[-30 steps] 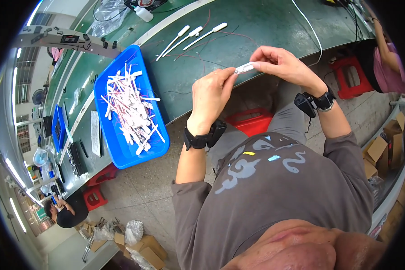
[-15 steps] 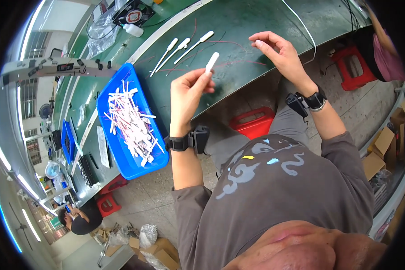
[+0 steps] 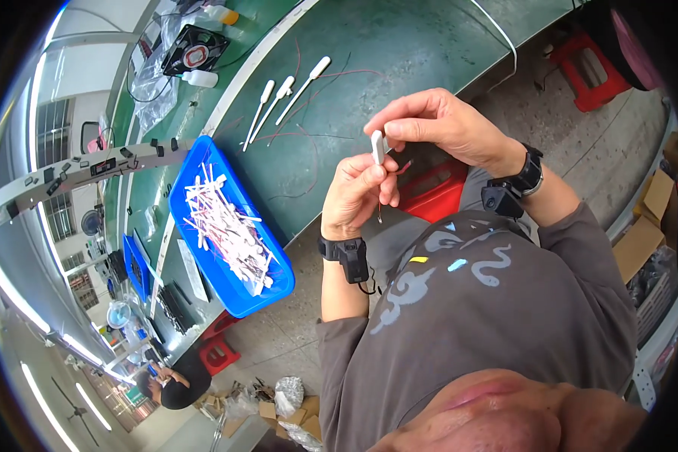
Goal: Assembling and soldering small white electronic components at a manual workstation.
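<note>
Head camera view, with clock directions taken from the held piece: a small white capsule-shaped piece, apparently plastic [image 3: 377,148], is standing nearly upright between the person's hands, near the close edge of a long green-topped workbench [image 3: 407,56]. From 7 o'clock, the left hand [image 3: 346,197] is gripping its lower part between thumb and fingers. From between 2 and 3 o'clock, the right hand [image 3: 452,128] is arching over, thumb and forefinger bent together at the top end; whether they are pinching it cannot be told. At 10 o'clock, three white sticks with rounded heads [image 3: 270,111] are lying side by side on the bench. At 8 o'clock, a blue rectangular plastic tray [image 3: 280,280] is holding a tangled heap of white pieces [image 3: 226,226]. Judging by this, one piece is being worked on, three are lying apart, and many are filling the tray; which are done with is not showing.
</note>
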